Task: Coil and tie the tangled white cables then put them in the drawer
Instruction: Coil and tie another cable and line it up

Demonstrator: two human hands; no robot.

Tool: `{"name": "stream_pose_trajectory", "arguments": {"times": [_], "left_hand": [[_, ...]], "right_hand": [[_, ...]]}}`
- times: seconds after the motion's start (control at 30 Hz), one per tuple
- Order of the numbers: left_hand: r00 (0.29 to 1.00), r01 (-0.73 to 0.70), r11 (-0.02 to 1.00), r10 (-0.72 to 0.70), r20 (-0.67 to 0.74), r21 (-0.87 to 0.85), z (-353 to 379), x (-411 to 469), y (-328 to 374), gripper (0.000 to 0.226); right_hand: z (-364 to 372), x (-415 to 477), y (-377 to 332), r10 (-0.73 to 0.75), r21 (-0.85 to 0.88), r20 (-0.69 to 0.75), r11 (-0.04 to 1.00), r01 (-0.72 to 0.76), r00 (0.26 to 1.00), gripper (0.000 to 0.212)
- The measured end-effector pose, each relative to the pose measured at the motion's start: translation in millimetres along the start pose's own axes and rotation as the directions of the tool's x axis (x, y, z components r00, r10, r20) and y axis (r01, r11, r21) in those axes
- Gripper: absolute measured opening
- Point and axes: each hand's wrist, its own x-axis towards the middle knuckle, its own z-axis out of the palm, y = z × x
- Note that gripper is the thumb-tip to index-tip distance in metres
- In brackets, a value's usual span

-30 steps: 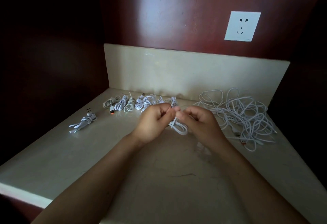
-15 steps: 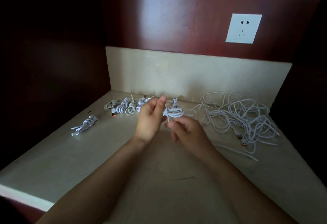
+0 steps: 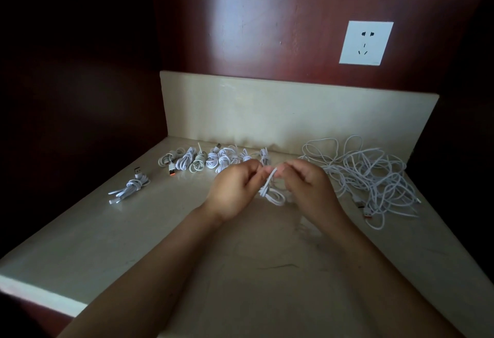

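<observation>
A small coiled white cable (image 3: 272, 192) hangs between my two hands above the cream countertop (image 3: 133, 236). My left hand (image 3: 235, 190) and my right hand (image 3: 307, 188) both pinch its upper strands with curled fingers, fingertips close together. A loose tangle of white cables (image 3: 371, 177) lies at the right, some with orange-tipped plugs. Several tied white coils (image 3: 208, 160) lie in a row along the back wall. One more tied coil (image 3: 131, 186) sits apart at the left. No drawer is in view.
A cream backsplash (image 3: 267, 113) rises behind the counter, with a dark red wall above and a white socket (image 3: 365, 42) at upper right. The countertop's front edge (image 3: 40, 292) runs across the lower left. Dark walls close both sides.
Half a second ago my left hand held the coil up while my right hand was lower. Both hands now pinch the coil level, and it hangs lower between them.
</observation>
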Motion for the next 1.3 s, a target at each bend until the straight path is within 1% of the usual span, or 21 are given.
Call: {"name": "stream_pose_trajectory", "arguments": {"times": [0.1,0.17,0.2,0.27,0.33,0.37,0.43,0.5,0.6,0.67,0.7,0.77,0.83,0.87,0.93,1.03,1.1,1.13,1.2,1.27,1.3], "left_hand": [[0.999,-0.039,0.988,0.039,-0.003,-0.153,5,0,2,0.043],[0.999,-0.037,0.96,0.032,-0.025,-0.277,5,0,7,0.04],[0.999,-0.04,0.946,0.027,-0.045,-0.322,5,-1,9,0.039],[0.996,-0.041,0.927,0.006,-0.094,-0.372,4,-1,12,0.035],[0.99,0.009,0.915,-0.065,-0.125,-0.403,4,-1,13,0.036],[0.984,0.047,0.911,-0.112,-0.135,-0.409,4,0,11,0.036],[0.975,0.088,0.926,-0.155,-0.157,-0.368,2,1,6,0.034],[0.974,0.093,0.97,-0.135,-0.182,-0.226,-2,0,1,0.035],[0.98,0.124,0.991,-0.116,-0.163,0.04,-9,-1,0,0.036],[0.985,0.133,0.976,-0.111,-0.134,0.17,-9,0,1,0.035],[0.988,0.123,0.972,-0.101,-0.113,0.201,-8,0,2,0.035],[0.996,0.07,0.978,-0.058,-0.066,0.197,-4,-1,5,0.034],[1.0,0.014,0.987,-0.013,-0.005,0.16,1,-2,7,0.034],[1.0,-0.003,0.993,-0.001,0.028,0.118,3,-2,8,0.035],[0.998,-0.014,0.999,0.016,0.057,-0.038,6,-3,7,0.041],[1.0,-0.003,0.942,0.011,0.021,-0.337,7,-4,12,0.041],[0.999,0.01,0.886,-0.028,-0.032,-0.464,6,-5,23,0.04],[0.997,0.02,0.863,-0.056,-0.056,-0.504,6,-4,26,0.04],[0.991,0.023,0.846,-0.088,-0.097,-0.532,5,-3,26,0.041],[0.979,0.034,0.88,-0.125,-0.162,-0.474,5,0,18,0.038],[0.968,0.044,0.904,-0.144,-0.205,-0.426,4,0,14,0.035]], "right_hand": [[-2,4,13,0.069,0.078,0.012,0.995,-0.07,0.998,0.02],[0,4,18,0.103,0.144,0.03,0.984,-0.106,0.994,0.015],[1,3,20,0.107,0.143,0.041,0.983,-0.112,0.993,0.015],[6,1,22,0.095,0.078,0.086,0.992,-0.102,0.992,0.019],[14,-4,23,0.081,-0.063,0.154,0.995,-0.072,0.985,0.022],[17,-7,22,0.078,-0.165,0.193,0.985,-0.046,0.978,0.025],[23,-12,21,0.059,-0.36,0.266,0.932,0.042,0.962,0.03],[26,-17,14,0.006,-0.46,0.303,0.877,0.141,0.953,0.037],[25,-20,-1,-0.067,-0.467,0.303,0.859,0.209,0.951,0.033],[20,-19,-7,-0.078,-0.442,0.247,0.878,0.184,0.966,0.04],[17,-17,-7,-0.086,-0.417,0.196,0.894,0.162,0.977,0.037],[11,-15,-5,-0.103,-0.38,0.076,0.917,0.124,0.992,0.032],[6,-13,-1,-0.075,-0.355,-0.005,0.932,0.069,0.997,0.032],[5,-10,3,-0.047,-0.309,-0.025,0.95,0.037,0.999,0.032],[2,-3,10,0.015,-0.151,-0.034,0.988,-0.02,0.999,0.031],[-2,3,18,0.09,0.009,0.004,0.996,-0.09,0.996,0.022],[-2,3,21,0.11,0.048,0.05,0.992,-0.112,0.993,0.026],[1,2,23,0.119,0.034,0.079,0.992,-0.122,0.99,0.026],[8,-3,23,0.124,-0.095,0.148,0.989,-0.111,0.981,0.024],[18,-8,20,0.149,-0.269,0.223,0.959,-0.086,0.963,0.032],[22,-11,18,0.148,-0.353,0.262,0.935,-0.048,0.954,0.037]]}}
